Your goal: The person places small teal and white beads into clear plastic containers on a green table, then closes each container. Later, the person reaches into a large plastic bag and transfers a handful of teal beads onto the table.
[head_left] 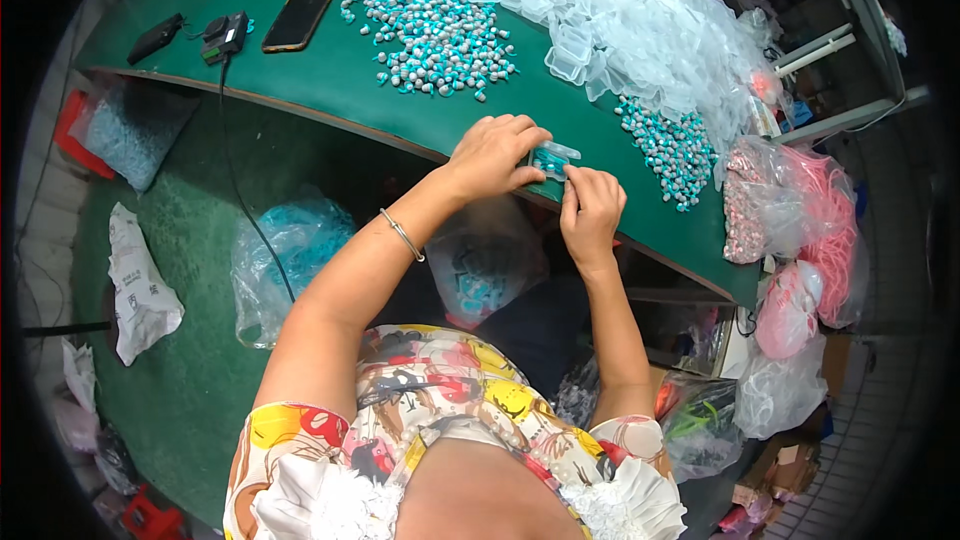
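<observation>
Nearest the body, the two forearms are rising toward 12 o'clock and meeting at the near edge of the green surface [330, 70]. The right hand [592, 208] is pinching the near, right-hand end of a small clear plastic case [552, 158], its fingertips pressed together on the rim. The left hand [492, 155] is lying at 9 o'clock from the case, its grip curled around the left end, so the case is sitting between both grips, just over the edge, with turquoise pieces showing through its wall. Its long axis is running roughly from 9 to 3 o'clock (slightly tilted, as far as I can tell), and both hands are equally close.

Farther out, at 11 o'clock, a heap of turquoise-and-grey pieces [430, 15] is lying loose; at 1 o'clock, a pile of empty clear cases [640, 10] is spreading.
</observation>
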`<state>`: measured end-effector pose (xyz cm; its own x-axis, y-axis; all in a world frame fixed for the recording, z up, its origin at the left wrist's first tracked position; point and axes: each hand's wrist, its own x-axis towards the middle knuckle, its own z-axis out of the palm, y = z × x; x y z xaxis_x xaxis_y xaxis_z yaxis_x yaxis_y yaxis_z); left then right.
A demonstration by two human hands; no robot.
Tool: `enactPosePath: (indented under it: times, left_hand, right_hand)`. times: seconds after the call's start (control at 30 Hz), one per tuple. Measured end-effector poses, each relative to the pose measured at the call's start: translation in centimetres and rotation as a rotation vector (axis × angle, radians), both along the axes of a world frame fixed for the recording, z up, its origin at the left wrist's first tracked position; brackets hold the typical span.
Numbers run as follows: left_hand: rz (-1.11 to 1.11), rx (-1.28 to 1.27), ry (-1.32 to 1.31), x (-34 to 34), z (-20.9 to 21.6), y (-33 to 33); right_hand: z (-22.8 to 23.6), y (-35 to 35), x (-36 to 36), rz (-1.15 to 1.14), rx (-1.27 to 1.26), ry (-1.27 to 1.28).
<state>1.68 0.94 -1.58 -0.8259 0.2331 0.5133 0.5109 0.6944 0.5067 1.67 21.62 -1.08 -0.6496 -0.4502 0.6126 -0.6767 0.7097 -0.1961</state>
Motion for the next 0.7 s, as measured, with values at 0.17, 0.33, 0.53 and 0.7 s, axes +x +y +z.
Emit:
enactPosePath:
  times: [0.17, 0.33, 0.53, 0.7]
  left_hand:
    - [-0.002, 0.011, 0.047, 0.0, 0.0, 0.1]
    - [0.002, 0.015, 0.032, 0.0, 0.0, 0.0]
    - [0.002, 0.009, 0.02, 0.0, -0.1, 0.0]
    - [-0.007, -0.018, 0.06, 0.3, -0.1, 0.0]
  right_hand:
    - [-0.4, -0.7, 1.1, -0.044, -0.013, -0.079]
    - [-0.5, -1.0, 1.5, -0.071, 0.155, 0.049]
    - [0.5, -0.8, 1.8, -0.095, 0.399, 0.226]
    - [1.2, 0.2, 1.5, -0.011, 0.464, 0.29]
